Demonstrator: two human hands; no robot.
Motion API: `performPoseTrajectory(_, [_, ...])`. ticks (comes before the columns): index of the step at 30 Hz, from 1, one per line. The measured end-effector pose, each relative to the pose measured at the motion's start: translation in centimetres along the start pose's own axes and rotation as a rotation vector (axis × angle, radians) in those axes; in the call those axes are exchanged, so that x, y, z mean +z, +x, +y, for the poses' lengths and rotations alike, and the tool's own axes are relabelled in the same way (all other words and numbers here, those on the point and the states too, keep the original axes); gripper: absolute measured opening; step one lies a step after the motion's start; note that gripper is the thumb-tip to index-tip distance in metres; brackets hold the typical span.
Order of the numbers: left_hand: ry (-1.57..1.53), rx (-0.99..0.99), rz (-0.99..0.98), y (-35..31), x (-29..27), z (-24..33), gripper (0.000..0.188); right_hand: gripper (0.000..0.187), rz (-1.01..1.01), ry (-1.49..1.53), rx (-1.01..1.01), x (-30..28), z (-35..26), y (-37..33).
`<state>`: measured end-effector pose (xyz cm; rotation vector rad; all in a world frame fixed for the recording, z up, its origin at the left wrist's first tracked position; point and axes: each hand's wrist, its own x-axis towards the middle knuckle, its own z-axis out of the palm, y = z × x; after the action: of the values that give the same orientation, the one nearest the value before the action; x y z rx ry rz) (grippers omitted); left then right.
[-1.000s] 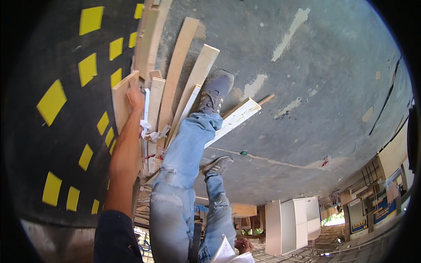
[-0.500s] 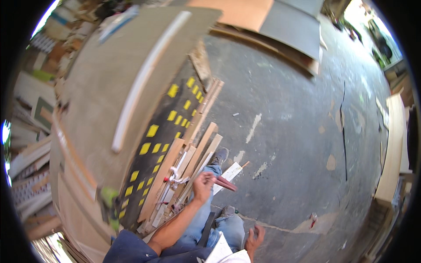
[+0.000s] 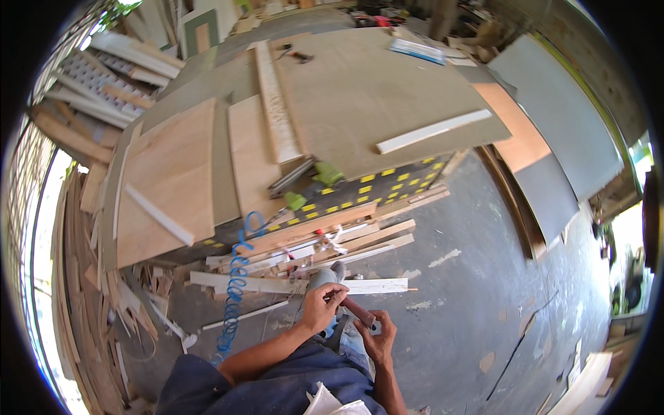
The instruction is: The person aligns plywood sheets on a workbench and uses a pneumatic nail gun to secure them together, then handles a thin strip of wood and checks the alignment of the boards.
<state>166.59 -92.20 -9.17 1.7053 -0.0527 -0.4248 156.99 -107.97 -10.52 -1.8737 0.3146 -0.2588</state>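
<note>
My left hand (image 3: 321,309) is closed on the upper end of a reddish-brown rolled strip that looks like sandpaper (image 3: 357,310), in front of my body. At the roll's lower end, my right hand (image 3: 379,337) has its thumb and fingers closed around the tip. The roll slants down from left to right between the two hands. Beyond them, a white-painted board (image 3: 377,286) lies on the floor by my foot.
Ahead stands a large worktable (image 3: 346,90) with a yellow-marked side. A green nail gun (image 3: 296,200) lies at its near edge, beside a blue coiled hose (image 3: 235,290). Wood strips (image 3: 387,235) lie along its base. Wide panels (image 3: 553,104) stand at right.
My view has turned left toward the worktable. My right hand has come up from beside my leg to the free end of the roll. The left hand keeps its hold.
</note>
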Motion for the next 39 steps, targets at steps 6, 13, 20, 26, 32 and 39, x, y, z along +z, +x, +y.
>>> performPoseTrajectory(6, [-0.058,0.105,0.160,-6.4,-8.5,-3.1,0.022,0.021,-0.219,0.233,0.057,7.9,-4.3,-1.1])
performPoseTrajectory(13, [-0.386,0.185,0.470,-13.1,-22.5,-5.3,0.031,0.046,-0.936,1.065,0.688,21.6,-7.4,-2.5])
performPoseTrajectory(20, [-0.125,0.305,0.607,-18.6,-40.1,-10.9,0.026,0.054,-1.195,1.052,0.850,40.9,-14.5,-8.2])
performPoseTrajectory(26, [0.306,0.410,0.543,-15.3,-52.3,-11.2,0.029,0.038,-0.765,0.782,0.662,49.7,-13.3,-9.8])
performPoseTrajectory(32, [0.107,0.011,0.574,-10.5,-58.5,-15.3,0.026,0.035,-0.797,0.665,0.453,54.3,-13.1,1.1])
performPoseTrajectory(39, [-0.214,-0.173,0.634,-14.4,-60.3,-19.3,0.021,0.041,-0.604,0.214,0.238,60.6,-11.5,11.2])
